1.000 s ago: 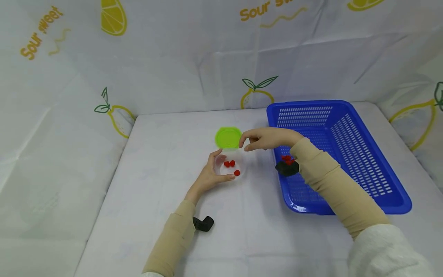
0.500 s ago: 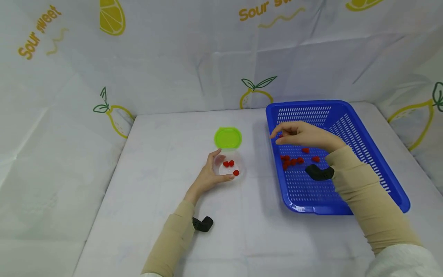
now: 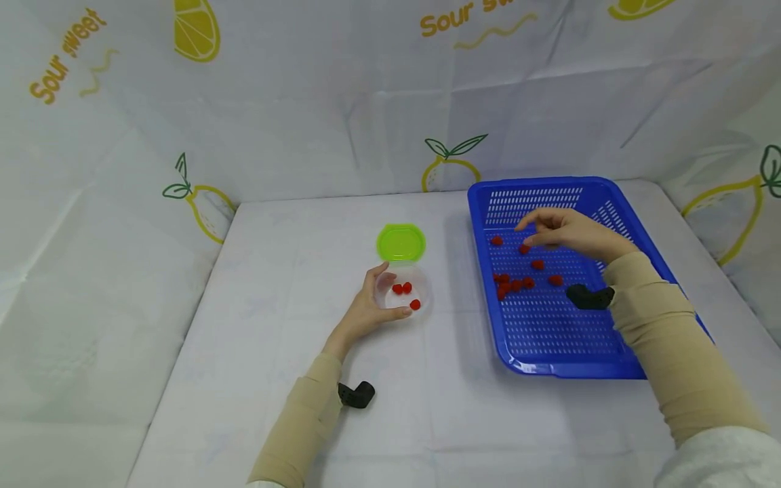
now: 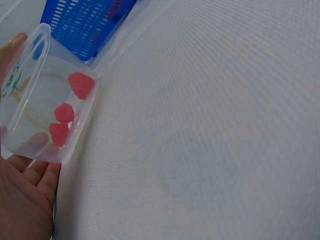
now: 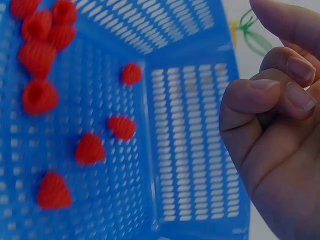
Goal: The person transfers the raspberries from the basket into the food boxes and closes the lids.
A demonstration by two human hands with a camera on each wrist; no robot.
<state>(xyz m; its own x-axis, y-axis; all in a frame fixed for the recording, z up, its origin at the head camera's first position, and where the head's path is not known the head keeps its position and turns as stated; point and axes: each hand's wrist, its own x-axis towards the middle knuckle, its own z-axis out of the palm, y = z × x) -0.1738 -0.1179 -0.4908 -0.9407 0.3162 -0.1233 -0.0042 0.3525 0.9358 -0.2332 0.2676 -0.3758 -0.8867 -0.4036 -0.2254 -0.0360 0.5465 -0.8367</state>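
My left hand [image 3: 366,308] holds a small clear plastic tub [image 3: 422,279] on the table, thumb on its near side and fingers round its far side. Inside the tub lie three red raspberries [image 4: 81,85], also seen through its wall in the left wrist view. Over the far part of a blue plastic basket [image 3: 567,335], my right hand [image 3: 576,234] hovers with loosely bent fingers and nothing visible in its grasp. Several raspberries [image 5: 90,149] lie on the basket floor, some clustered by its left wall; one [image 3: 524,249] sits just below the right thumb in the head view.
A light green lid [image 3: 401,242] lies on the table just beyond the tub. The white table cloth [image 3: 274,291] spreads to the left. Behind stands a white backdrop [image 3: 317,115] with lemon prints. Raised walls surround the basket.
My right hand has moved right, from beside the tub to over the basket, uncovering the raspberries there. My left hand and the tub have stayed in place.
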